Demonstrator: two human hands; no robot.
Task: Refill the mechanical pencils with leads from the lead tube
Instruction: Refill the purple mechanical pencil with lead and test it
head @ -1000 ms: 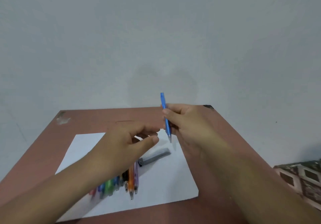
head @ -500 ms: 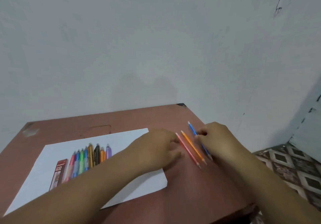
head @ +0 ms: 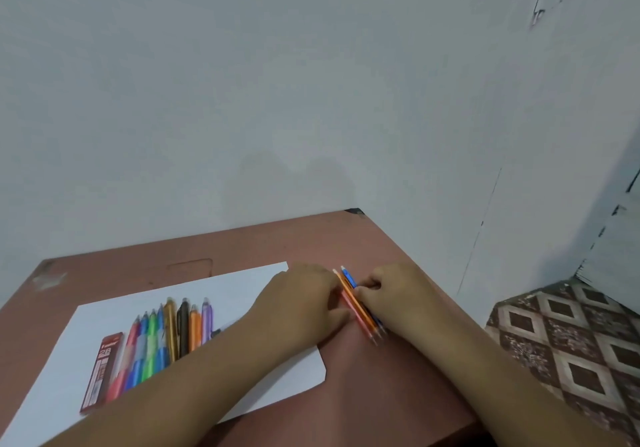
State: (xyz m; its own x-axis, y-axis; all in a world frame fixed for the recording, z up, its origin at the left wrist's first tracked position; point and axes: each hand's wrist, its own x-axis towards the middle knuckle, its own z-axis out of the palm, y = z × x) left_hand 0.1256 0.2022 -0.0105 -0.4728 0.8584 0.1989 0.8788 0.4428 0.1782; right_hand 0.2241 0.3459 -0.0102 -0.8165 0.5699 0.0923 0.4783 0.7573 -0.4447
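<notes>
Three thin mechanical pencils lie side by side on the brown table point(head: 381, 394), just right of a white paper sheet point(head: 225, 290): pink point(head: 358, 323), orange point(head: 345, 289) and blue point(head: 349, 278). My left hand point(head: 304, 302) touches the pink one from the left with relaxed fingers. My right hand point(head: 398, 294) pinches the blue pencil from the right, covering most of it. On the paper lies a row of several thicker coloured pencils point(head: 166, 335), and a red 2B lead case point(head: 102, 370) sits at their left. My left forearm hides their lower ends.
The table stands against a pale wall, its far right corner point(head: 355, 211) close behind the hands. Its right edge drops to a patterned tile floor point(head: 571, 342). A small dark object point(head: 216, 332) peeks out beside my left forearm on the paper.
The view swung right. My right hand brought the blue pencil down from the air and laid it beside the orange and pink ones; both hands have pushed the three pencils closer together.
</notes>
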